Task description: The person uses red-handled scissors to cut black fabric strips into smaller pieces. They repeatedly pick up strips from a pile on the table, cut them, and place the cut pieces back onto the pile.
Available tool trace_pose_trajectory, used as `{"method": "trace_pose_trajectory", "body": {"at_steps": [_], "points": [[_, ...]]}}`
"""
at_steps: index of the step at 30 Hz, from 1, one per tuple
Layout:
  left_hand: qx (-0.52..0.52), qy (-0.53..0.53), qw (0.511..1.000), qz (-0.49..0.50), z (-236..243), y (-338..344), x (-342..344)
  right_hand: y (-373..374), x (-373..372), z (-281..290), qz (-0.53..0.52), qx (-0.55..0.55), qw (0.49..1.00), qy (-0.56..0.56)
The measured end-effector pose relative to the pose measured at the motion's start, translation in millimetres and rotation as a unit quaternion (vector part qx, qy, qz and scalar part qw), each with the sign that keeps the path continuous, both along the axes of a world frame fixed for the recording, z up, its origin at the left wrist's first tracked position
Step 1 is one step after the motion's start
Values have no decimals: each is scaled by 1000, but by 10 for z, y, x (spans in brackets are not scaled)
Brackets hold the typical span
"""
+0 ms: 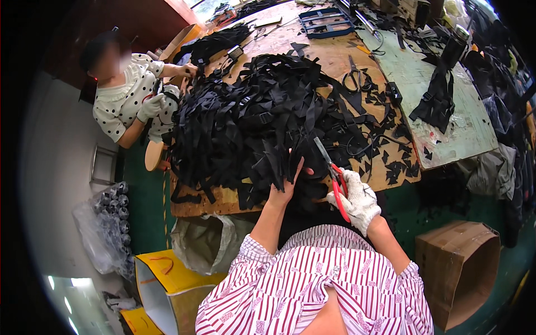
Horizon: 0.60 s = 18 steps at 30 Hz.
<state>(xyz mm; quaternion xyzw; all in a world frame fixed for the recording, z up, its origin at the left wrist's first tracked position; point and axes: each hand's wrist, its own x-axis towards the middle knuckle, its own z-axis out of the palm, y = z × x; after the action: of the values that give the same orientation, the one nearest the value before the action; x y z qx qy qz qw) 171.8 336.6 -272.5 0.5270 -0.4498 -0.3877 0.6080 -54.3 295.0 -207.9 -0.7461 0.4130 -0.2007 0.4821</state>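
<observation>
A large tangled heap of black webbing straps [240, 111] covers the near part of the wooden table. At the heap's near edge, my bare left hand [285, 187] grips a bunch of black strap ends [272, 162], which partly hide its fingers. My right hand [358, 202], in a white knitted glove, is closed round the red handles of a pair of shears [338, 184]. The silver blades point up and left toward the straps, just right of my left hand. Whether the blades touch a strap, I cannot tell.
Scissors [352, 75] and black scraps lie on the table [312, 47] at the right. A blue tray [326, 22] stands at the back. Across the left side, another person [131, 95] handles straps. A cardboard box [458, 268] and a white sack [204, 240] stand below.
</observation>
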Motion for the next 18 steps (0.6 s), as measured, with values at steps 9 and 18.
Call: {"method": "trace_pose_trajectory", "body": {"at_steps": [9,18], "points": [[78,-219,972,13,-74,59,-30,-58,81,-89,-15,-101,995,-7],[-29,-213,971,106,-86,-38,-23,6,129,-191,-18,-22,995,-98]]}}
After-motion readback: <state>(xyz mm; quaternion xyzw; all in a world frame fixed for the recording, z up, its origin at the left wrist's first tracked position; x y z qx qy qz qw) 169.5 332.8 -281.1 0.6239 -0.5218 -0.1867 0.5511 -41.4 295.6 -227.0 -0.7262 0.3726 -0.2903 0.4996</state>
